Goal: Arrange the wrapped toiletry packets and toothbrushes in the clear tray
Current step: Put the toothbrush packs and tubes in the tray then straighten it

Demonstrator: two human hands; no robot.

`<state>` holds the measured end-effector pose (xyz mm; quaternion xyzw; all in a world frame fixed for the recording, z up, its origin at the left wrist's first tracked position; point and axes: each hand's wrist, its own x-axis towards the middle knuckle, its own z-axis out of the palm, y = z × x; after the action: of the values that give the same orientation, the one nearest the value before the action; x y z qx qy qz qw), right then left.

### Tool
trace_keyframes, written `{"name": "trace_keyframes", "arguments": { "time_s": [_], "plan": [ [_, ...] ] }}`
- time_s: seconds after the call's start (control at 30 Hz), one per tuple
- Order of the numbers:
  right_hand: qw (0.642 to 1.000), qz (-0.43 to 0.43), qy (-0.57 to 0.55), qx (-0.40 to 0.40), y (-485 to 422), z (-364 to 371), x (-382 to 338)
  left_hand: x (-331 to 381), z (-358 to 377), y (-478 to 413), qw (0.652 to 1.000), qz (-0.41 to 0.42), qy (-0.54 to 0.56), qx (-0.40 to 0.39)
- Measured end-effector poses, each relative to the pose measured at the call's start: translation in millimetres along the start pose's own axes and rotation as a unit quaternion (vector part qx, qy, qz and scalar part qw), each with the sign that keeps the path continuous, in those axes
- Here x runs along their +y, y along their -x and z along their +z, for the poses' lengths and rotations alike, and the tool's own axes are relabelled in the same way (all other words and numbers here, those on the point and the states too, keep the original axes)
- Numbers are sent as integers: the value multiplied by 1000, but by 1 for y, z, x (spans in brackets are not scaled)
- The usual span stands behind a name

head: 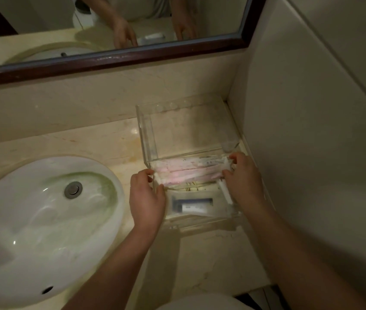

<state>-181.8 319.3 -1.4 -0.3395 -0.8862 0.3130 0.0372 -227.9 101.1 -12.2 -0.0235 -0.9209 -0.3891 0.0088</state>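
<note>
From the head view, the left hand (147, 193) and right hand (243, 175) each pinch one end of the pink wrapped toothbrushes (188, 173), apparently to keep the bundle level and square as it sits across the middle of the clear tray (146, 130). The tray stands on the surface (101, 139) in the corner beside the sink (43, 220), its rear section bare. A wrapped toiletry packet (192, 204) lies in the front section, likely kept apart from the longer pieces.
</note>
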Motion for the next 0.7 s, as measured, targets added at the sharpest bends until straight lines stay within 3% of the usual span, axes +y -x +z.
{"name": "trace_keyframes", "arguments": {
  "time_s": [0.2,0.37,0.5,0.7],
  "plan": [
    [996,31,-85,-5,-2,-4,5,5,6,-5,970,211,-92,-81],
    [999,30,-38,15,-4,-11,13,1,13,-11,952,236,-144,-135],
    [997,-42,50,49,-1,-12,11,-4,13,-13,942,254,-161,-150],
    [996,-51,72,24,2,4,5,-2,11,-9,945,240,-160,-152]
  ]
}}
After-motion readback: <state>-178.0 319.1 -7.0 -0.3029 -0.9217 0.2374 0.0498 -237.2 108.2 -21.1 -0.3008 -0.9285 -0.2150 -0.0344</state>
